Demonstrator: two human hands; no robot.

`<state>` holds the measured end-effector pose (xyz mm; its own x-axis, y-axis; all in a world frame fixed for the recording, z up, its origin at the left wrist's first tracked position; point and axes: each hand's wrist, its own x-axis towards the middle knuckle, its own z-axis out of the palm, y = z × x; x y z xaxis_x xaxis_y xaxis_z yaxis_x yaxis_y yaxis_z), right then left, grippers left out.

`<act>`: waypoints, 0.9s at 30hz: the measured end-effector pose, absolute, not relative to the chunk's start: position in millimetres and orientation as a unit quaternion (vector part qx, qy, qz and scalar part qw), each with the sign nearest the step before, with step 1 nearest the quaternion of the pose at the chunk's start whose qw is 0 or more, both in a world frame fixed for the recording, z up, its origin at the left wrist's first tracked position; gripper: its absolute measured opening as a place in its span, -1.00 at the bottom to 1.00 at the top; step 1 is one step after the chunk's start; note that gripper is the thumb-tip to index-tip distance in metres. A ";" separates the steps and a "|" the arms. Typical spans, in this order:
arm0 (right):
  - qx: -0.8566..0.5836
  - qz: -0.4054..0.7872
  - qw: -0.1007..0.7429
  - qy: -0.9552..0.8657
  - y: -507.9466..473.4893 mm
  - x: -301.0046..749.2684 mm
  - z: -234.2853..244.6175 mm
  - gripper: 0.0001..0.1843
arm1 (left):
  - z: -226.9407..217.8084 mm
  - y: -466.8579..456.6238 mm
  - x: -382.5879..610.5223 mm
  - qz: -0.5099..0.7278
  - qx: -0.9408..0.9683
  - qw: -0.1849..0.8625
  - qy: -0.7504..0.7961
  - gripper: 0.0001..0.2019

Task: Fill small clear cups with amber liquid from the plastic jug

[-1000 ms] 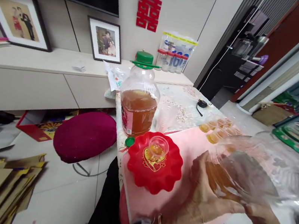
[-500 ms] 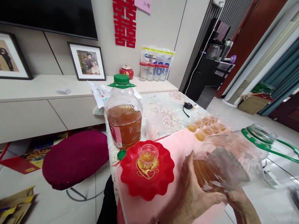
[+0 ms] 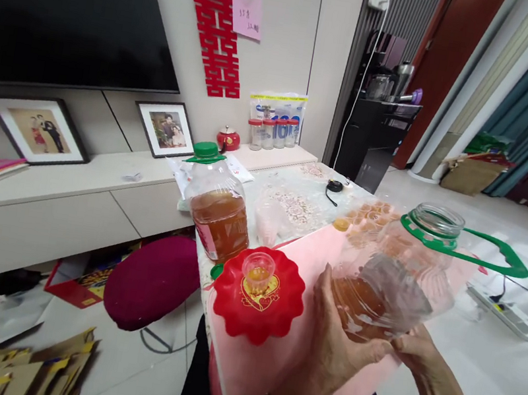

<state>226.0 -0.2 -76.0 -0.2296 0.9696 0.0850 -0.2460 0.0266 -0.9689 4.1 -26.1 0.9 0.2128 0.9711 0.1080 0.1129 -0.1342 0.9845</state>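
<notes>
A large clear plastic jug (image 3: 394,291) with some amber liquid at its bottom leans at a tilt on the right. Its mouth has no cap, and a green handle (image 3: 490,253) sticks out from the neck. My left hand (image 3: 336,342) is wrapped round the jug's near lower side. Lower down on the right, my right hand (image 3: 419,355) grips its base, its fingers partly hidden. Left of my hands lies a red scalloped plate (image 3: 268,325) bearing a small clear cup (image 3: 258,273) with a little amber liquid.
A second capped jug of amber liquid (image 3: 222,224) stands beyond the plate. Several small filled cups (image 3: 374,215) stand behind the held jug. A tape measure (image 3: 334,187) lies at the table's far end. A maroon stool (image 3: 151,280) stands left of the table.
My view has swung a little to the left. Both hands keep hold of the jug, which has come slightly left in view.
</notes>
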 end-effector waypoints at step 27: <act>-0.438 0.488 0.610 -0.446 -77.1 208.9 -66.3 -0.27 | 1.1 18.1 -130.0 0.491 0.476 0.350 0.640 0.23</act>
<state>208.9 -77.1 -66.3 0.1264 0.9851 0.1170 -0.2041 0.1413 -0.9687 -130.0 18.1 1.1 -0.3028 0.9528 0.0197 0.2655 0.0645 0.9620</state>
